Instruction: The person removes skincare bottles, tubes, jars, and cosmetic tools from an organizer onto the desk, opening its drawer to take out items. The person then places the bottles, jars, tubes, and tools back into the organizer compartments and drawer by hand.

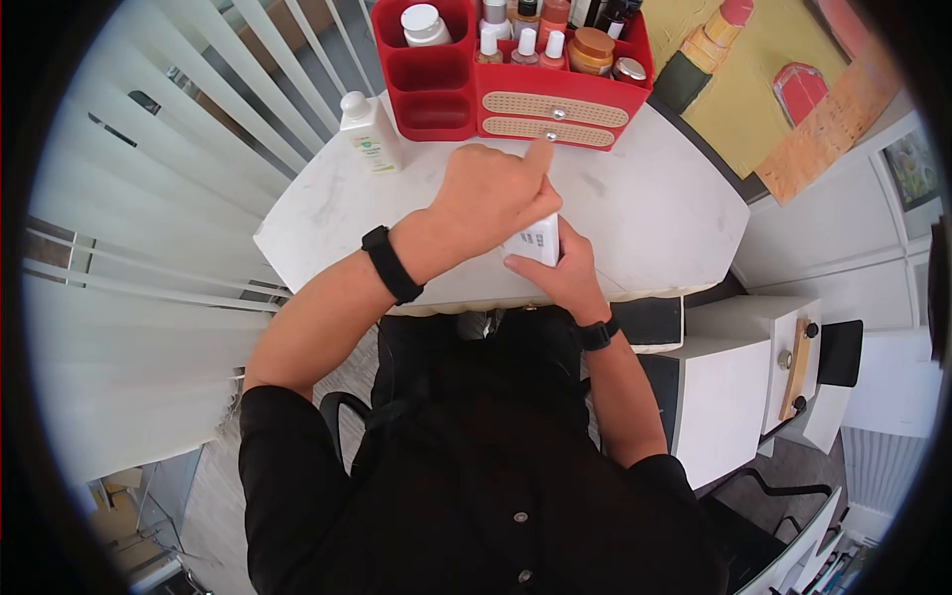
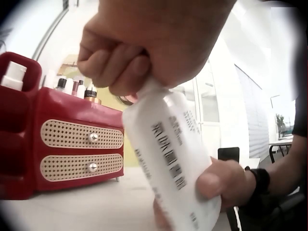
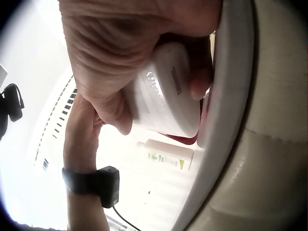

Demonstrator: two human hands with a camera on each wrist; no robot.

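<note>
Over the table, a white plastic bottle (image 1: 538,241) with black printing is held between both hands. My left hand (image 1: 484,198) curls its fingers round the bottle's top end, hiding the cap; in the left wrist view those fingers (image 2: 113,67) are folded tightly at the neck. Lower down, my right hand (image 1: 575,273) grips the bottle's body, its thumb (image 2: 210,185) lying along the printed side. The right wrist view shows the bottle's base (image 3: 185,96) between the right thumb and fingers.
A red organizer (image 1: 516,79) with two drawers stands at the table's back, holding several cosmetic bottles and jars. Left of it stands a white bottle with a green label (image 1: 371,139). The white table (image 1: 654,228) ends close to the body. White cabinets (image 1: 724,402) are at the right.
</note>
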